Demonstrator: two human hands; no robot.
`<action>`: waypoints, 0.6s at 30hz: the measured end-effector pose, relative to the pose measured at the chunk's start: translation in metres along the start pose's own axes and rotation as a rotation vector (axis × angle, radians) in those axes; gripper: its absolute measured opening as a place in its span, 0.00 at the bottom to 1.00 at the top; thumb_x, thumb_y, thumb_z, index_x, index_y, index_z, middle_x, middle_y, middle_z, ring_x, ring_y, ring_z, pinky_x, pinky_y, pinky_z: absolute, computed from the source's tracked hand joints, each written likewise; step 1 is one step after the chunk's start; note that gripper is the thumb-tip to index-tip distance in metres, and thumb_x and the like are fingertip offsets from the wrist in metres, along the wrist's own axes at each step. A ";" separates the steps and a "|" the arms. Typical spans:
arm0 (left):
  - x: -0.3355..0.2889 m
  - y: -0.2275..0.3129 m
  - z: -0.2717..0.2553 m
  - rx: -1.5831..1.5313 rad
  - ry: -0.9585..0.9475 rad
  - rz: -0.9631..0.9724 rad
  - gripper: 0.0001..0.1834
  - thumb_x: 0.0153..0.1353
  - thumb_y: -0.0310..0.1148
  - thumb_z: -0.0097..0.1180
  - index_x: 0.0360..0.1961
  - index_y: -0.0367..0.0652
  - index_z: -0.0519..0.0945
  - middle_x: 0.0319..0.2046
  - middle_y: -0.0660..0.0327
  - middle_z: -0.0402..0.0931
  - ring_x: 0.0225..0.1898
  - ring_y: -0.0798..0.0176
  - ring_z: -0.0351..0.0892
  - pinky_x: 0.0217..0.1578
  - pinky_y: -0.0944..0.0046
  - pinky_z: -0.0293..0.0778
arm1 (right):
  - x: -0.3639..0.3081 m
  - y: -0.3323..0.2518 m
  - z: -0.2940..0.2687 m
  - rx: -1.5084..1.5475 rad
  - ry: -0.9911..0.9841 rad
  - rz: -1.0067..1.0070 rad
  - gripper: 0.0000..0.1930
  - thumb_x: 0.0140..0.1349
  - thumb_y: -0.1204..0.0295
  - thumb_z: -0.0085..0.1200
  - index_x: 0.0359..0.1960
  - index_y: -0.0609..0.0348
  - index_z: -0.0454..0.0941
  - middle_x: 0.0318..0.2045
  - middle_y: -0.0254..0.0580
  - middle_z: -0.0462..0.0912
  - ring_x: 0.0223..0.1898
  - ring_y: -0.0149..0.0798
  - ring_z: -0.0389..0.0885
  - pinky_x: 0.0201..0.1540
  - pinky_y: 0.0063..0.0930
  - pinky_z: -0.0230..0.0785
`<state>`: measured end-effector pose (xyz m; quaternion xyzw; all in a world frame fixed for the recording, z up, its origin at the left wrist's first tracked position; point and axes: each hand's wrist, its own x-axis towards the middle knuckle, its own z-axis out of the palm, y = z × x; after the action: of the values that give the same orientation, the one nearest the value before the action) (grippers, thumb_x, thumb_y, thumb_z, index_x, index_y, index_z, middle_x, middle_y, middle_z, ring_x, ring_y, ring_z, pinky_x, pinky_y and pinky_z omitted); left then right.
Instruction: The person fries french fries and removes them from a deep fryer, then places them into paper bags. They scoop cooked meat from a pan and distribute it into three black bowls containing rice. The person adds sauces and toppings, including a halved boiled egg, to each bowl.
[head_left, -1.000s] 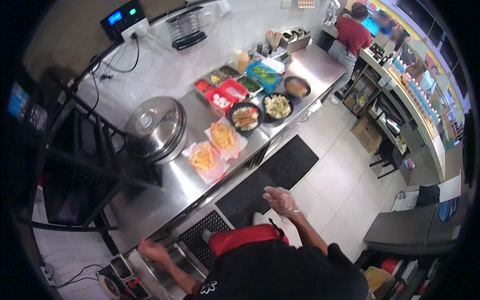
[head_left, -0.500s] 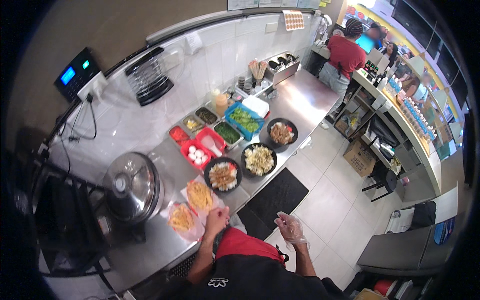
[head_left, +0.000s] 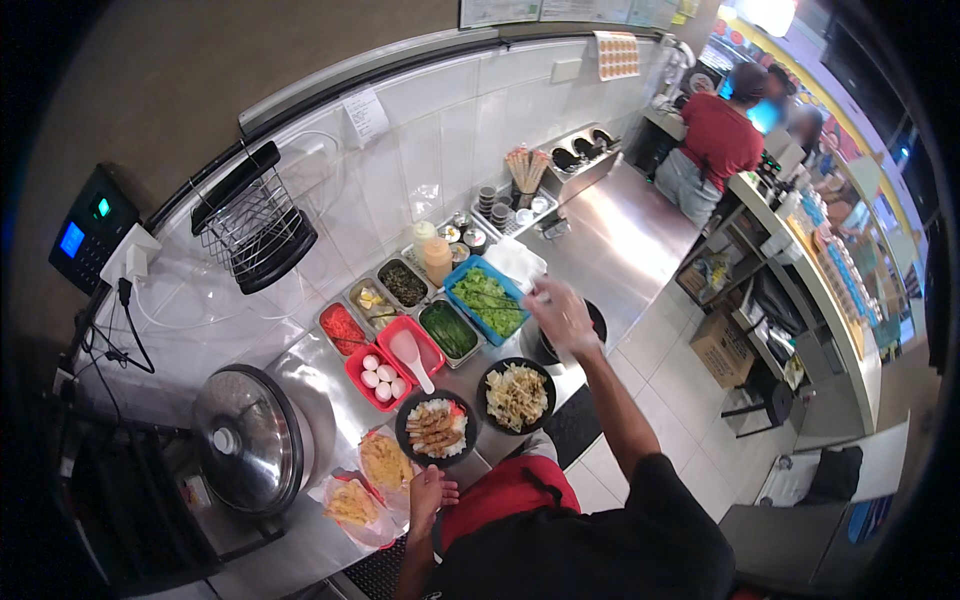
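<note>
My right hand (head_left: 563, 318), in a clear plastic glove, reaches across the counter at the right edge of the blue tub (head_left: 462, 312) of lettuce (head_left: 487, 299). Thin dark tongs lie across the lettuce; motion blur hides whether its fingers touch them. Beneath this hand a black bowl (head_left: 600, 322) is mostly covered. My left hand (head_left: 430, 492) is open, fingers loosely extended, beside the fries (head_left: 386, 462) in a paper-lined red basket. Just beyond it sits a black bowl of rice with sliced meat (head_left: 437, 430). Right of that stands a bowl with a pale shredded topping (head_left: 516, 395).
Eggs (head_left: 383, 378) and a white rice paddle (head_left: 408, 358) sit in red tubs. Metal pans hold red strips (head_left: 342, 328) and chopped greens (head_left: 448, 330). A large lidded cooker (head_left: 245, 440) stands left. Squeeze bottles (head_left: 437, 258) line the wall. A co-worker (head_left: 715, 140) stands at the far counter.
My right hand has swung from beside my body, over the floor, forward to the lettuce tub. My left hand stays near the fries, its fingers more extended. The view has shifted and turned.
</note>
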<state>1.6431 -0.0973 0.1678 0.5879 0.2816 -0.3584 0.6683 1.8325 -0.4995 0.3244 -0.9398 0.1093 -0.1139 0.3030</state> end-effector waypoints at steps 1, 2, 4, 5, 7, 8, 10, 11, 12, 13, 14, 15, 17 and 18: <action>0.004 -0.004 0.005 -0.036 0.042 0.036 0.25 0.80 0.48 0.43 0.50 0.30 0.71 0.28 0.48 0.83 0.21 0.58 0.83 0.21 0.58 0.84 | 0.041 0.008 0.024 0.029 0.118 -0.060 0.24 0.63 0.56 0.61 0.55 0.61 0.81 0.47 0.56 0.85 0.53 0.55 0.82 0.58 0.45 0.74; 0.009 -0.008 0.013 -0.066 0.098 0.069 0.24 0.81 0.47 0.42 0.50 0.31 0.71 0.28 0.48 0.83 0.20 0.57 0.83 0.20 0.58 0.84 | 0.086 0.019 0.044 -0.012 0.069 -0.096 0.26 0.61 0.56 0.62 0.56 0.60 0.80 0.50 0.58 0.84 0.56 0.56 0.81 0.61 0.45 0.72; 0.017 -0.012 0.030 -0.128 0.223 0.096 0.21 0.82 0.44 0.40 0.48 0.32 0.70 0.28 0.47 0.82 0.18 0.56 0.82 0.18 0.57 0.83 | 0.170 0.042 0.087 -0.129 -0.040 -0.178 0.29 0.58 0.56 0.63 0.58 0.61 0.79 0.54 0.61 0.82 0.60 0.57 0.79 0.65 0.46 0.69; 0.018 -0.013 0.039 -0.174 0.283 0.097 0.19 0.82 0.43 0.40 0.47 0.33 0.69 0.28 0.48 0.82 0.18 0.56 0.82 0.17 0.57 0.83 | 0.207 0.050 0.109 -0.229 -0.115 -0.191 0.30 0.57 0.57 0.64 0.58 0.61 0.79 0.55 0.62 0.82 0.60 0.58 0.79 0.65 0.47 0.69; 0.017 -0.012 0.055 -0.186 0.378 0.093 0.18 0.81 0.41 0.42 0.46 0.34 0.70 0.27 0.48 0.82 0.19 0.56 0.83 0.17 0.56 0.82 | 0.264 0.059 0.155 -0.393 -0.315 -0.236 0.26 0.53 0.60 0.64 0.53 0.60 0.83 0.47 0.61 0.86 0.52 0.59 0.84 0.58 0.47 0.76; 0.015 -0.012 0.063 -0.144 0.445 0.104 0.17 0.81 0.40 0.42 0.49 0.33 0.72 0.27 0.48 0.81 0.20 0.55 0.83 0.17 0.56 0.82 | 0.279 0.069 0.171 -0.390 -0.361 -0.363 0.24 0.54 0.60 0.64 0.51 0.59 0.84 0.45 0.60 0.87 0.50 0.59 0.85 0.56 0.47 0.77; 0.012 -0.013 0.081 -0.178 0.470 0.240 0.19 0.80 0.40 0.45 0.51 0.31 0.75 0.28 0.49 0.83 0.21 0.56 0.84 0.18 0.57 0.81 | 0.307 0.081 0.191 -0.450 -0.507 -0.406 0.22 0.55 0.61 0.64 0.49 0.58 0.84 0.47 0.57 0.87 0.52 0.57 0.86 0.56 0.47 0.78; 0.011 -0.017 0.091 -0.142 0.535 0.284 0.20 0.79 0.40 0.46 0.52 0.29 0.76 0.29 0.49 0.83 0.22 0.56 0.84 0.18 0.57 0.81 | 0.311 0.086 0.200 -0.457 -0.592 -0.391 0.21 0.55 0.61 0.64 0.50 0.57 0.83 0.52 0.55 0.86 0.56 0.54 0.85 0.58 0.45 0.78; 0.011 -0.021 0.098 -0.187 0.531 0.164 0.20 0.79 0.40 0.47 0.51 0.28 0.76 0.29 0.50 0.83 0.22 0.57 0.83 0.19 0.58 0.81 | 0.310 0.087 0.206 -0.491 -0.567 -0.363 0.25 0.52 0.55 0.70 0.48 0.56 0.84 0.48 0.56 0.86 0.52 0.56 0.85 0.55 0.49 0.77; 0.011 -0.025 0.105 -0.257 0.511 0.062 0.21 0.79 0.40 0.48 0.49 0.27 0.76 0.30 0.50 0.83 0.21 0.58 0.83 0.20 0.58 0.80 | 0.308 0.090 0.204 -0.409 -0.560 -0.425 0.30 0.46 0.54 0.75 0.49 0.55 0.84 0.49 0.56 0.86 0.52 0.56 0.85 0.56 0.48 0.76; 0.011 -0.030 0.112 -0.330 0.491 0.069 0.20 0.79 0.39 0.48 0.48 0.27 0.76 0.30 0.50 0.83 0.22 0.59 0.82 0.21 0.59 0.80 | 0.305 0.087 0.203 -0.310 -0.511 -0.290 0.32 0.41 0.57 0.77 0.51 0.54 0.84 0.49 0.56 0.86 0.52 0.57 0.84 0.56 0.48 0.76; 0.010 -0.035 0.122 -0.433 0.450 0.118 0.20 0.79 0.39 0.47 0.47 0.27 0.76 0.31 0.50 0.83 0.22 0.59 0.82 0.21 0.60 0.79 | 0.300 0.086 0.195 -0.198 -0.501 -0.303 0.34 0.41 0.57 0.77 0.51 0.58 0.84 0.48 0.58 0.86 0.52 0.57 0.84 0.57 0.48 0.76; 0.016 -0.037 0.141 -0.703 0.460 0.071 0.17 0.78 0.37 0.47 0.45 0.30 0.77 0.33 0.51 0.83 0.24 0.60 0.81 0.23 0.61 0.77 | 0.287 0.075 0.175 -0.100 -0.253 -0.344 0.34 0.40 0.55 0.77 0.46 0.66 0.84 0.43 0.60 0.88 0.47 0.58 0.86 0.52 0.48 0.77; 0.018 -0.036 0.151 -0.800 0.457 0.018 0.15 0.78 0.37 0.48 0.45 0.33 0.77 0.34 0.52 0.84 0.26 0.62 0.80 0.25 0.62 0.76 | 0.288 0.067 0.159 0.002 -0.341 -0.242 0.36 0.41 0.55 0.77 0.50 0.66 0.83 0.43 0.56 0.88 0.46 0.55 0.87 0.51 0.46 0.78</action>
<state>1.6175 -0.2508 0.1545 0.3499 0.5329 -0.0768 0.7666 2.1414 -0.5450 0.2017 -0.9515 -0.0572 0.0112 0.3020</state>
